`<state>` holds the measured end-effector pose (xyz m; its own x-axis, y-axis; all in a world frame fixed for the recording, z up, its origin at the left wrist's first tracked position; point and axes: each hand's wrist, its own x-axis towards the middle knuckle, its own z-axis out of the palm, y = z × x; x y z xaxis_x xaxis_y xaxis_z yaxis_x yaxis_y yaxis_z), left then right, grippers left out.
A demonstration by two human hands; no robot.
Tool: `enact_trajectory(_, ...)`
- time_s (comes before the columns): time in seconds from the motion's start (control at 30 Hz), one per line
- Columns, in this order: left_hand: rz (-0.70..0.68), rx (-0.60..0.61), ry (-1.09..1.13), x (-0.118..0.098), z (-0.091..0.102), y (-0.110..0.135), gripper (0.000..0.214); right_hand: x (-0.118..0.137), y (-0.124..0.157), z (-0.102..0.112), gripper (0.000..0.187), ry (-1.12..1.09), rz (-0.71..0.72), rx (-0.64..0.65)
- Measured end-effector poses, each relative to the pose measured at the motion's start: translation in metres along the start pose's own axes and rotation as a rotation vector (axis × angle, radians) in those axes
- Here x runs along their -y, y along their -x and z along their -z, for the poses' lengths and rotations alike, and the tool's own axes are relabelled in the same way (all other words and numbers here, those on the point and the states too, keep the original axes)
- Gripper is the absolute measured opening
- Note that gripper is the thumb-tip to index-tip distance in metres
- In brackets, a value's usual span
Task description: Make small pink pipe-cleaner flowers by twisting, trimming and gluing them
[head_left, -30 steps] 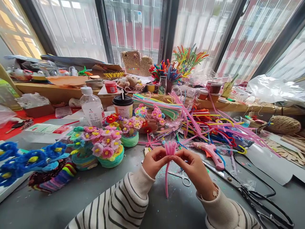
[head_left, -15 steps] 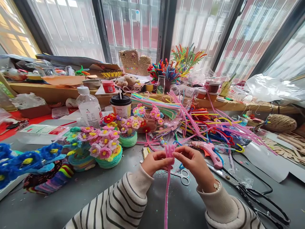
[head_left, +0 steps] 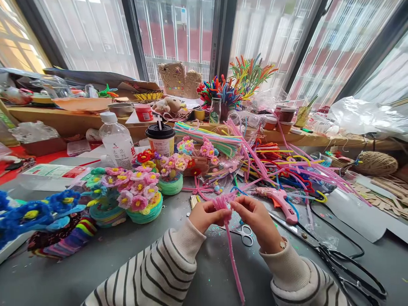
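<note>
Between thumb and fingers, my left hand (head_left: 208, 216) pinches a bundle of looped pink pipe cleaners (head_left: 220, 203). Their long tail (head_left: 234, 267) hangs down toward the front of the table. My right hand (head_left: 255, 219) is closed at the right side of the same bundle, thumb and forefinger pinched on a pink strand. Just behind and below the hands lie small scissors (head_left: 245, 234) with pale handles. A pink glue gun (head_left: 280, 203) rests to the right, beside large black-handled shears (head_left: 318, 246).
Pots of fuzzy pink flowers (head_left: 138, 191) and blue flowers (head_left: 35, 212) stand at left. Behind them are a plastic bottle (head_left: 117, 142) and a lidded cup (head_left: 160, 140). Loose pink pipe cleaners (head_left: 255, 157) spread over the back right, near a twine ball (head_left: 379, 163).
The pink bundle has tilted, its looped top leaning left. The hanging tail has swung to the right. Both hands stay close together in nearly the same place.
</note>
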<state>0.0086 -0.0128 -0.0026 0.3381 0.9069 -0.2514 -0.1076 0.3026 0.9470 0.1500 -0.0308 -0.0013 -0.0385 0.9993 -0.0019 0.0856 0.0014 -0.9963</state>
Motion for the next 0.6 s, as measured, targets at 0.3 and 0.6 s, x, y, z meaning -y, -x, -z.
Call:
enact_trajectory(0.3, -0.082, -0.161, 0.102, 0.001, 0.006, -0.006, 0.03, 0.001, 0.002, 0.002, 0.019, -0.049, -0.008, -0.04)
enact_trajectory(0.6, -0.213, -0.266, 0.074, 0.0, 0.016, -0.01, 0.029, 0.002, 0.004, -0.002, 0.024, -0.008, -0.07, -0.04)
